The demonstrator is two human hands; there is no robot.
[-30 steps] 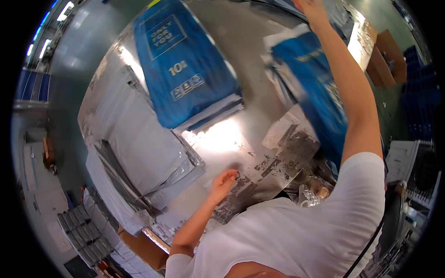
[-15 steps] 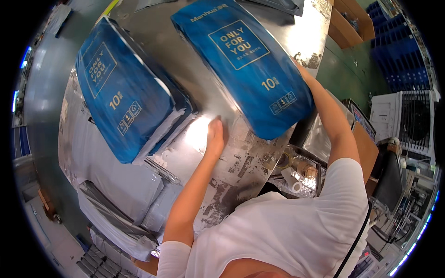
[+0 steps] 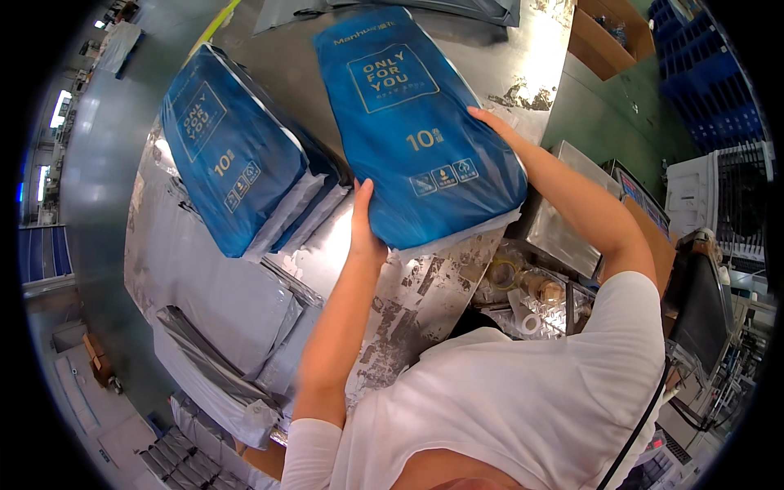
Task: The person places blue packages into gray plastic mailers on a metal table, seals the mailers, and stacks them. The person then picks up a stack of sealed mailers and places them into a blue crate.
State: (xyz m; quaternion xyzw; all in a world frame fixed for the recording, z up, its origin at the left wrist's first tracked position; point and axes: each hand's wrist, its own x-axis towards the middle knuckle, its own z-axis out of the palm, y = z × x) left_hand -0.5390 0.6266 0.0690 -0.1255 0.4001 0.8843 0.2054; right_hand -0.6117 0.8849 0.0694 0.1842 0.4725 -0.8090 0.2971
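A large flat blue plastic package [image 3: 384, 175] with pale printing lies between my hands over the metal table. My left hand [image 3: 367, 229] grips its near left side, with the thumb up along the edge and the fingers hidden underneath. On its right edge my right hand [image 3: 495, 125] takes hold, thumb on top and the other fingers out of sight below. Just to the left, more blue packages [image 3: 233, 159] of the same kind sit in a stack. Whether the held package touches the table, I cannot tell.
Grey plastic bags [image 3: 220, 282] are piled at the table's left, with more grey bags [image 3: 465, 10] at the far edge. The worn metal table [image 3: 416, 302] ends at the right, beside a metal box [image 3: 567, 233]. A cardboard box [image 3: 608, 37] stands beyond.
The package has turned more upright in view, its near end swinging left. My left hand, apart from it before, now holds its left side. My right hand's grip now shows at the edge.
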